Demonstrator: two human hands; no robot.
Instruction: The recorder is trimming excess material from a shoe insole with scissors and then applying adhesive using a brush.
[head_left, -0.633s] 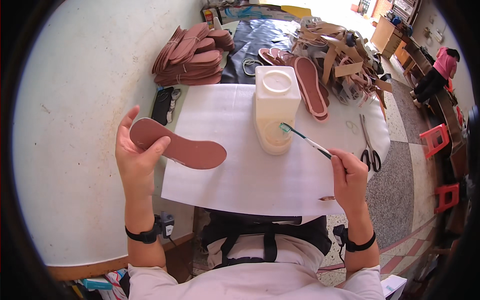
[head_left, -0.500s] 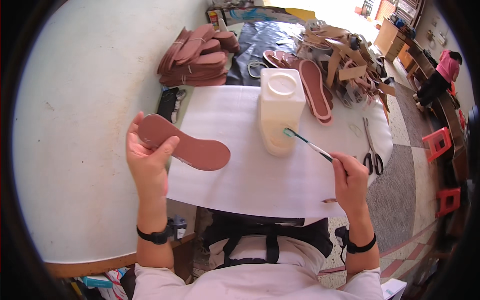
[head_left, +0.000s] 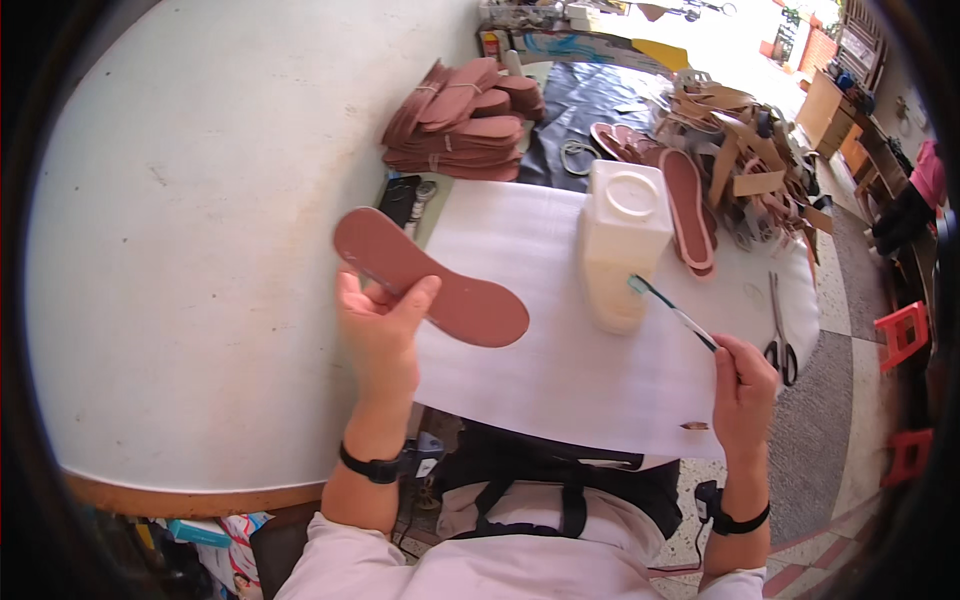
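A reddish-brown insole (head_left: 450,285) is held up over the left side of the table. My left hand (head_left: 383,325) pinches its lower edge, the thumb on the upper face and the fingers mostly hidden beneath. My right hand (head_left: 745,385) grips the white end of a green-and-white toothbrush (head_left: 676,312). The bristle end reaches the lower part of a whitish plastic container (head_left: 630,220), yellowish toward its near end; whether the bristles touch it, I cannot tell. A small brown-tipped piece (head_left: 694,426) lies at the table's near edge, close to my right hand.
Bundled insoles (head_left: 455,140) are stacked at the back left. Pink-edged soles (head_left: 688,205) and a tangled heap of straps (head_left: 750,150) lie back right. Scissors (head_left: 781,345) rest at the right edge. Red stools (head_left: 902,332) and a person in pink (head_left: 925,185) are beyond.
The whole view has swung, so the scene sits farther right. My left hand now holds the insole nearer its middle by the lower edge. The toothbrush stays by the container.
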